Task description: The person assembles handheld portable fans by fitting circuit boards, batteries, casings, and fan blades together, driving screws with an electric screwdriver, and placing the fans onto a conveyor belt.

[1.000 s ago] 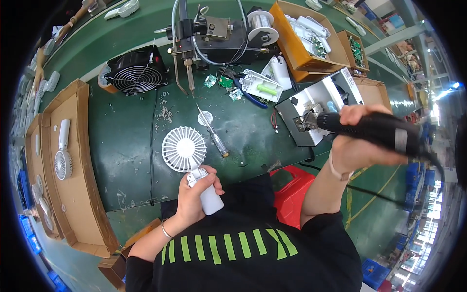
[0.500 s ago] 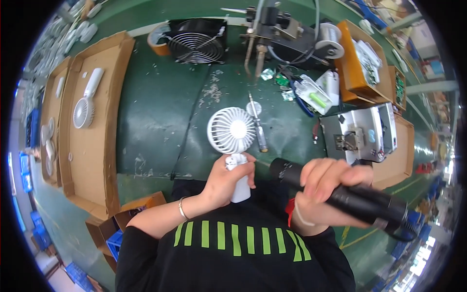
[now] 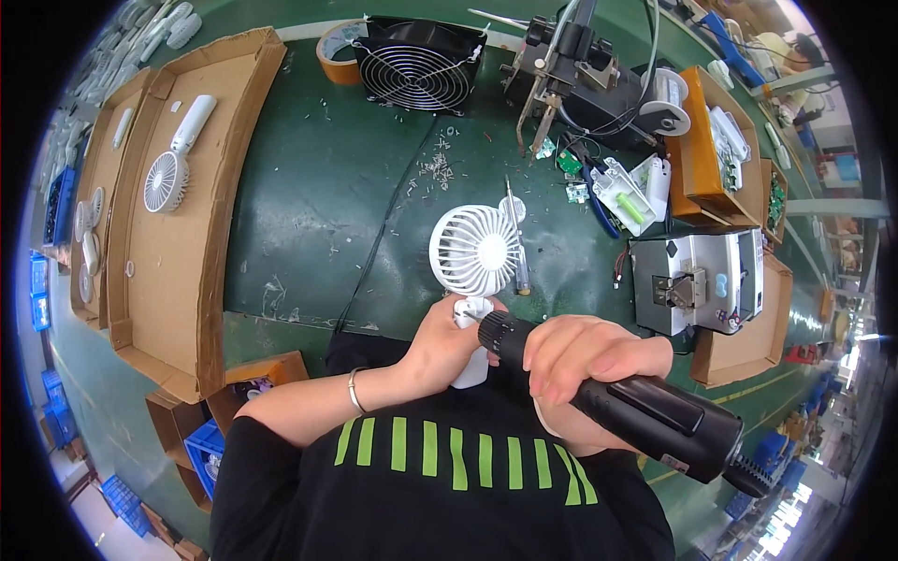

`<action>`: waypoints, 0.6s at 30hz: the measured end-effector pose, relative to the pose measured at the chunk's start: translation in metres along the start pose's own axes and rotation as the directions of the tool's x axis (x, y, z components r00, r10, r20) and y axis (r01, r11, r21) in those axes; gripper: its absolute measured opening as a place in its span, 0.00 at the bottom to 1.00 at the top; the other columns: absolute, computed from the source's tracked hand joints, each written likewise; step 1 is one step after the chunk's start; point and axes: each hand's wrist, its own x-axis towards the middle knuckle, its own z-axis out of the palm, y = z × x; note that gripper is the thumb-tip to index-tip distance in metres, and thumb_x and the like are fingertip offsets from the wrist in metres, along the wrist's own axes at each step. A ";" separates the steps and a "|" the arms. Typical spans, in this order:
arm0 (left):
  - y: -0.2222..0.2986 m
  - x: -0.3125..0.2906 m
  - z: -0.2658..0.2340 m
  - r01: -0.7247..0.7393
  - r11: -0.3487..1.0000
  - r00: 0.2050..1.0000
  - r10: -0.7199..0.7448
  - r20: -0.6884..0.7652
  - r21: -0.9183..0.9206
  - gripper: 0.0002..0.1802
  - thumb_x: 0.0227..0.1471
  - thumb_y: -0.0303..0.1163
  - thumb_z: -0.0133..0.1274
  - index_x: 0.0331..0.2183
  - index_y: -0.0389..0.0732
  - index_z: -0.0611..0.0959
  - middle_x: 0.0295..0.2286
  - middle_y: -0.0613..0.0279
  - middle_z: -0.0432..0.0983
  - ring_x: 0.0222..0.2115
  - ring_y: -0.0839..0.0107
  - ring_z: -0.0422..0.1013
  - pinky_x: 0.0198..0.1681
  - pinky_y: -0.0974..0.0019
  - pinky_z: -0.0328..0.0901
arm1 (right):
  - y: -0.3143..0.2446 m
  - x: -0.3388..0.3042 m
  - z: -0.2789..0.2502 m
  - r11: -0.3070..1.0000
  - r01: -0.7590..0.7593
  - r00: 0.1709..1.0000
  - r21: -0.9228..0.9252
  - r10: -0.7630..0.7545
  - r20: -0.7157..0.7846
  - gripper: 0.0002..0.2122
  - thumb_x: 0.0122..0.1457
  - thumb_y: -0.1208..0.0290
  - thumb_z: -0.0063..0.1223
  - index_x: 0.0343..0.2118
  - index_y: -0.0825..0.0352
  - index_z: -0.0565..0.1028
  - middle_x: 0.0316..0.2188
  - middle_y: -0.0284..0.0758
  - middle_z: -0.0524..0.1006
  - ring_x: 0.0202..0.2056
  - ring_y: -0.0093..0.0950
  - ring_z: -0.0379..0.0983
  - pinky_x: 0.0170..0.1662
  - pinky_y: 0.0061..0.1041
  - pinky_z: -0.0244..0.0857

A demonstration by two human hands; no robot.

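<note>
A white handheld fan (image 3: 475, 251) lies near the front edge of the green table, its round slatted head pointing away from me. My left hand (image 3: 447, 344) is closed round its handle, just below the head. In my right hand (image 3: 595, 360) is a black electric screwdriver (image 3: 655, 411), held slantwise with its tip toward the left. The bit meets the fan's neck, though the exact contact point is too small to make out. Behind the fan lies a slim screwdriver (image 3: 521, 262), beside a small white disc (image 3: 512, 208).
A cardboard tray (image 3: 140, 309) with another white fan (image 3: 166, 181) stands left. At the back are a black cooling fan (image 3: 418, 75), a tape roll (image 3: 339, 54) and scattered screws (image 3: 436, 168). A solder spool (image 3: 664, 101) and a grey metal device (image 3: 697, 280) stand right.
The electric screwdriver has moved left, bringing its tip to the fan's neck. My view has shifted, so the table things appear displaced. The left hand still grips the fan.
</note>
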 end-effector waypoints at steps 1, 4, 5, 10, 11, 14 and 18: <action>-0.002 0.001 0.000 0.002 1.000 1.000 -0.002 0.003 -0.002 0.07 0.53 0.25 0.48 0.35 0.35 0.78 0.30 0.65 0.75 0.31 0.80 0.70 0.36 0.74 0.66 | 0.000 0.001 -0.003 1.000 -0.002 1.000 -0.004 0.002 -0.001 0.23 0.59 0.45 0.44 0.34 0.65 0.63 0.16 0.38 0.72 0.13 0.31 0.68 0.19 0.30 0.63; -0.006 0.002 -0.001 -0.027 1.000 0.999 0.026 -0.022 -0.013 0.09 0.52 0.28 0.52 0.35 0.35 0.74 0.25 0.62 0.73 0.22 0.75 0.72 0.26 0.70 0.68 | 0.002 0.004 -0.010 0.988 -0.056 0.990 0.142 0.036 0.137 0.11 0.59 0.67 0.47 0.35 0.72 0.67 0.23 0.43 0.75 0.22 0.36 0.73 0.27 0.35 0.66; -0.004 0.003 -0.001 -0.021 1.000 1.000 0.021 -0.023 -0.002 0.09 0.52 0.28 0.52 0.36 0.35 0.74 0.25 0.63 0.73 0.22 0.75 0.72 0.26 0.70 0.68 | 0.005 0.003 -0.010 0.987 -0.045 0.992 0.155 0.025 0.124 0.11 0.59 0.67 0.47 0.34 0.72 0.67 0.22 0.43 0.75 0.21 0.36 0.72 0.26 0.35 0.65; -0.008 0.005 -0.004 -0.020 1.000 1.000 0.020 -0.012 -0.003 0.10 0.52 0.29 0.53 0.36 0.35 0.74 0.24 0.63 0.73 0.22 0.75 0.72 0.26 0.70 0.69 | 0.007 0.005 -0.004 0.989 -0.019 0.999 0.144 0.012 0.052 0.09 0.58 0.69 0.49 0.33 0.71 0.67 0.19 0.41 0.74 0.19 0.35 0.71 0.24 0.34 0.65; -0.010 0.005 -0.004 -0.022 1.000 1.000 0.022 -0.008 -0.008 0.10 0.51 0.29 0.53 0.36 0.35 0.74 0.24 0.62 0.73 0.21 0.75 0.72 0.26 0.70 0.69 | 0.005 0.006 -0.004 0.993 -0.034 0.997 0.111 0.026 0.079 0.09 0.59 0.70 0.49 0.32 0.71 0.67 0.19 0.41 0.74 0.18 0.35 0.71 0.24 0.34 0.66; -0.014 0.006 -0.006 -0.023 1.000 1.000 0.022 -0.005 -0.021 0.10 0.51 0.29 0.53 0.36 0.35 0.74 0.24 0.62 0.73 0.21 0.75 0.71 0.26 0.70 0.69 | 0.008 0.006 -0.006 0.994 -0.036 0.990 0.099 0.022 0.141 0.09 0.60 0.70 0.49 0.31 0.72 0.67 0.19 0.40 0.73 0.18 0.35 0.71 0.24 0.33 0.67; -0.012 0.004 -0.006 -0.004 0.999 1.000 0.005 -0.022 0.032 0.08 0.51 0.26 0.49 0.33 0.34 0.79 0.29 0.64 0.76 0.31 0.79 0.71 0.38 0.73 0.66 | 0.015 0.013 -0.015 0.979 -0.003 0.953 0.202 -0.058 0.298 0.12 0.61 0.67 0.48 0.31 0.74 0.67 0.19 0.41 0.74 0.19 0.34 0.70 0.25 0.35 0.68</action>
